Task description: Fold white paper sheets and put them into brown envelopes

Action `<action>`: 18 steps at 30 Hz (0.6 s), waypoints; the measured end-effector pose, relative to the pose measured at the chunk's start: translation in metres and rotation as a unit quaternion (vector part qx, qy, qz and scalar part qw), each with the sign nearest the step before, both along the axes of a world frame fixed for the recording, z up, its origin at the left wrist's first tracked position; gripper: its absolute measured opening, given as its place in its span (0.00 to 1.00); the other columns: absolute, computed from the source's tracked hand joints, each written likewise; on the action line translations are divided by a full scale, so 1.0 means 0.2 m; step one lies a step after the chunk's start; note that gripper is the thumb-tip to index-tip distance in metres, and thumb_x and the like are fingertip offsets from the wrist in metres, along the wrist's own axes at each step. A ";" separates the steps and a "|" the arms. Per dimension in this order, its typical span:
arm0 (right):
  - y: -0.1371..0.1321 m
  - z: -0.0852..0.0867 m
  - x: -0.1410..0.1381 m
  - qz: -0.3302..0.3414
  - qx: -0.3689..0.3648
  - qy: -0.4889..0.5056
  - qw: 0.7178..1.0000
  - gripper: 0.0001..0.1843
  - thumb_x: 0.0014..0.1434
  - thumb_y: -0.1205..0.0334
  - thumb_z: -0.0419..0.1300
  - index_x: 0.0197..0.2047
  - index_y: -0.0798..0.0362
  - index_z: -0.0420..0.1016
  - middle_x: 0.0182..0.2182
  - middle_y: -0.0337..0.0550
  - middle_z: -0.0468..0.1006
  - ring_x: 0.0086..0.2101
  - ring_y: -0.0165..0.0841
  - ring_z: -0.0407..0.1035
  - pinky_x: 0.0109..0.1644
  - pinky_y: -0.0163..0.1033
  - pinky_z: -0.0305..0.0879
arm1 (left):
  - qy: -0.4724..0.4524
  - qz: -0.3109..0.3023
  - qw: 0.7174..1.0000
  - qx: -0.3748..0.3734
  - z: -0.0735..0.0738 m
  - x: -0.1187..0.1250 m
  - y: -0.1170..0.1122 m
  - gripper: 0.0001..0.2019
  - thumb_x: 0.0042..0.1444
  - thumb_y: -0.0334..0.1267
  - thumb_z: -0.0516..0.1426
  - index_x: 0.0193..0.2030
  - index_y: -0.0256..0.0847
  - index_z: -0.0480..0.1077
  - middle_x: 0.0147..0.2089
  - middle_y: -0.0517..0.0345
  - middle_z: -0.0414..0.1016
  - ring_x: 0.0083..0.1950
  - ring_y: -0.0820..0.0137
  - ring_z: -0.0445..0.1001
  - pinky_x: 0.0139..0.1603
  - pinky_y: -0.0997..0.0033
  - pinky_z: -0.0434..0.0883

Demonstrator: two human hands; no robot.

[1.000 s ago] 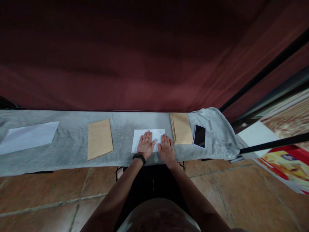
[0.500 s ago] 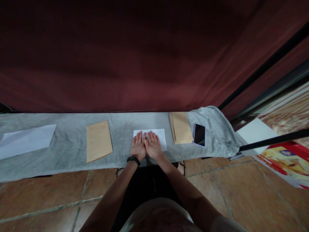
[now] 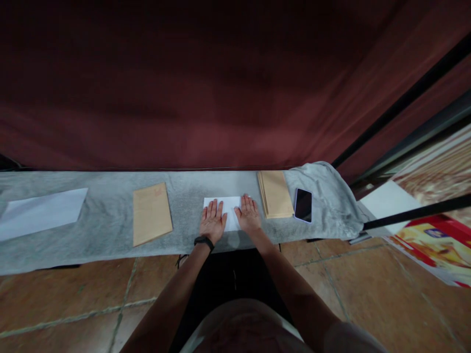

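Note:
A folded white sheet of paper point(image 3: 230, 212) lies on the grey cloth point(image 3: 110, 230) covering the table in front of me. My left hand point(image 3: 212, 221), with a black band at the wrist, lies flat on the sheet's left part, fingers stretched out. My right hand point(image 3: 249, 214) presses flat on the sheet's right end, fingers also stretched. Both palms face down and hold nothing. A strip of the white paper shows between the two hands.
A stack of tan envelopes point(image 3: 275, 194) sits just right of the paper, with a dark phone point(image 3: 303, 205) beyond it. One tan envelope point(image 3: 151, 213) lies to the left, a white sheet point(image 3: 40, 212) at far left. A dark red curtain point(image 3: 206, 83) hangs behind.
My right hand slid rightward along the paper, away from my left hand, after the two had come together half a second ago. My left hand stayed in place.

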State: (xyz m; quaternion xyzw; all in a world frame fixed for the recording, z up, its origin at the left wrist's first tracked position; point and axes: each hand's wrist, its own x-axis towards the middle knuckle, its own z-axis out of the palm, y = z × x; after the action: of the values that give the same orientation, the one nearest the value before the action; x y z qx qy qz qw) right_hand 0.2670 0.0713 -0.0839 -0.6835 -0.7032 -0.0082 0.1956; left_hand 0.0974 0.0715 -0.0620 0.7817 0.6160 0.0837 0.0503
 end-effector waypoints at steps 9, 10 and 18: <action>-0.10 0.01 0.09 -0.023 0.010 -0.002 1.000 0.34 0.73 0.51 0.43 0.72 0.67 0.52 0.69 0.63 0.58 0.68 0.47 0.54 0.70 0.56 0.51 | 0.002 -0.004 1.000 0.001 -0.01 0.00 0.00 0.32 0.70 0.50 0.40 0.75 0.37 0.49 0.78 0.46 0.44 0.78 0.58 0.42 0.76 0.51 0.45; -0.11 0.02 0.10 -0.026 0.009 -0.002 1.000 0.34 0.73 0.51 0.43 0.72 0.67 0.52 0.69 0.63 0.58 0.68 0.47 0.54 0.70 0.56 0.51 | 0.002 -0.003 1.000 0.001 -0.01 -0.01 0.00 0.32 0.70 0.51 0.40 0.75 0.37 0.49 0.78 0.46 0.44 0.78 0.58 0.42 0.75 0.51 0.45; -0.26 0.07 0.04 -0.030 0.022 -0.005 0.999 0.31 0.72 0.59 0.44 0.72 0.68 0.52 0.70 0.62 0.54 0.69 0.48 0.52 0.70 0.56 0.50 | 0.007 -0.002 1.000 0.003 0.00 0.00 0.00 0.32 0.70 0.50 0.40 0.75 0.38 0.48 0.77 0.46 0.45 0.78 0.58 0.42 0.75 0.51 0.45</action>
State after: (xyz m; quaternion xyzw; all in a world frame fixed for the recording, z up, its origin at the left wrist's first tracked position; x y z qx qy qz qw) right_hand 0.2742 0.0185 -0.0709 -0.6994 -0.6833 -0.0333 0.2068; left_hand 0.0969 0.0711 -0.0628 0.7835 0.6146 0.0802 0.0442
